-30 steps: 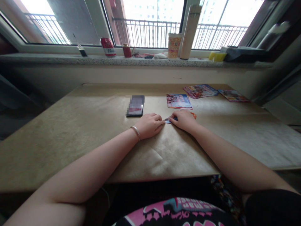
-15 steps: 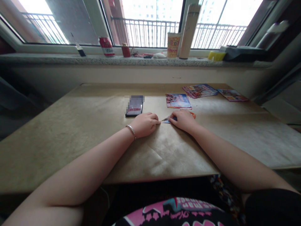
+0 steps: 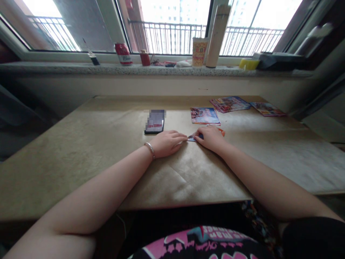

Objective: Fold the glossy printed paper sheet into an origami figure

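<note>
A folded piece of printed colour paper (image 3: pixel 191 138) lies on the table, with a pointed end toward the left and an orange part at its right end. My right hand (image 3: pixel 211 137) is closed over it, thumb and fingers pressing it down, and hides most of it. Stretched out flat on the table, the fingers of my left hand (image 3: pixel 170 142) touch the paper's left tip. A silver bangle circles my left wrist. Just behind my left hand lies a dark phone (image 3: pixel 155 121). A small stack of printed sheets (image 3: pixel 205 116) rests behind my right hand.
Further back on the table (image 3: pixel 81 151) are a larger pile of printed sheets (image 3: pixel 229 104) and another pile (image 3: pixel 267 109) to its right. On the windowsill stand a red can (image 3: pixel 123 54), a red bottle (image 3: pixel 145 58), a paper cup (image 3: pixel 199 52) and a tall cylinder (image 3: pixel 217 37).
My left hand's fingers have straightened and slid slightly right, now covering the paper's left tip. My right hand stays on the paper.
</note>
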Available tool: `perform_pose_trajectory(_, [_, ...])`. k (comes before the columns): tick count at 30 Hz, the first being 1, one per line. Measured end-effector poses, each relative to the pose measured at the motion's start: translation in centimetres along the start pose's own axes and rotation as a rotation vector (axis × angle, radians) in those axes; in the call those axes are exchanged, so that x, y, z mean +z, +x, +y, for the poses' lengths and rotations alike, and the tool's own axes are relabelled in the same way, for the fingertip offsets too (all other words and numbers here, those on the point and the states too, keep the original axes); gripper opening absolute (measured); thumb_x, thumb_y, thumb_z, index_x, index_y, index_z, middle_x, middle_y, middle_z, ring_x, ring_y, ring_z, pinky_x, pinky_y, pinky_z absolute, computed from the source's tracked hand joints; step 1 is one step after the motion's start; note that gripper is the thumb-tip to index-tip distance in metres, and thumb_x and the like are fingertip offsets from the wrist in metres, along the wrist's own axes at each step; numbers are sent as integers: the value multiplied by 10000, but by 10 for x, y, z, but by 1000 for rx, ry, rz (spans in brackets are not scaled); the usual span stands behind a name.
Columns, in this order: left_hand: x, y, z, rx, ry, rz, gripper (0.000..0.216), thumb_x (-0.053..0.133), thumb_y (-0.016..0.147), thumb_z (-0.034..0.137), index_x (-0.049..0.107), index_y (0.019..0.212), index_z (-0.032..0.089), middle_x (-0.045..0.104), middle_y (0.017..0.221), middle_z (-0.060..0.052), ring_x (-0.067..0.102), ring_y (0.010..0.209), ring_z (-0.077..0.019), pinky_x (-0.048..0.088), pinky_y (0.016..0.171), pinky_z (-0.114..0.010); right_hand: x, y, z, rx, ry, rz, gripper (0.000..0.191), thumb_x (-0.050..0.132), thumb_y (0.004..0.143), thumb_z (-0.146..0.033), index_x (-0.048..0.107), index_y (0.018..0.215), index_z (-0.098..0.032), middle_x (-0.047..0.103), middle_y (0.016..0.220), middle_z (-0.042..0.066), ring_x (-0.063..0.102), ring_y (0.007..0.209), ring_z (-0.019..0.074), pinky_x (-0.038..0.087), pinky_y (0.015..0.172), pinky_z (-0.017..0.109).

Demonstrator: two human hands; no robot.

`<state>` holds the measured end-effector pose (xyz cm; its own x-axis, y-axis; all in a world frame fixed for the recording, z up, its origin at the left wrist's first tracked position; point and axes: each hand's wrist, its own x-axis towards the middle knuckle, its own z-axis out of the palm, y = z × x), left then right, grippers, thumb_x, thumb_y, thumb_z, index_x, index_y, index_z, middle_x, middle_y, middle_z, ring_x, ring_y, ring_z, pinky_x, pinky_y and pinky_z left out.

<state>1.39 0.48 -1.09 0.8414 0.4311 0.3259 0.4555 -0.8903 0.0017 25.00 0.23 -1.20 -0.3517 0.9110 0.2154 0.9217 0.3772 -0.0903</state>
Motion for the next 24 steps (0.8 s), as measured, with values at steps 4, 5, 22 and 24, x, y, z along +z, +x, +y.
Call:
perform_pose_trajectory(4, [1, 1, -1, 46, -40, -27, 345, 479, 928, 293, 598, 1231, 176, 643, 1198, -76, 579, 1080, -212, 485, 965, -356, 3, 0, 1, -24, 10, 44, 224, 557, 860, -373, 687, 832, -193, 711, 867, 84, 597, 867, 241, 395, 801, 360])
perform_pose_trajectory(5, [2, 1, -1, 40, -43, -29, 344, 484, 927, 300, 602, 1227, 178, 644, 1194, -80, 578, 1080, -214, 484, 966, -362, 3, 0, 2, -46, 23, 68, 210, 568, 857, -366, 684, 832, -193, 707, 866, 81, 594, 870, 242, 397, 806, 365])
perform_pose_trajectory(22, [-1, 4, 9, -68, -12, -69, 349, 506, 910, 327, 605, 1209, 175, 627, 1141, -99, 569, 1050, -216, 480, 950, -361, 1, 1, 10, -447, -62, 232, 191, 542, 897, -253, 730, 933, -265, 706, 938, 42, 520, 959, 229, 365, 853, 374])
perform_pose_trajectory(24, [0, 5, 11, -71, 9, -70, 356, 504, 910, 323, 602, 1219, 175, 629, 1132, -98, 566, 1047, -221, 483, 945, -367, 1, 1, 9, -448, -61, 210, 198, 541, 895, -235, 728, 955, -260, 705, 947, 42, 532, 916, 216, 379, 796, 346])
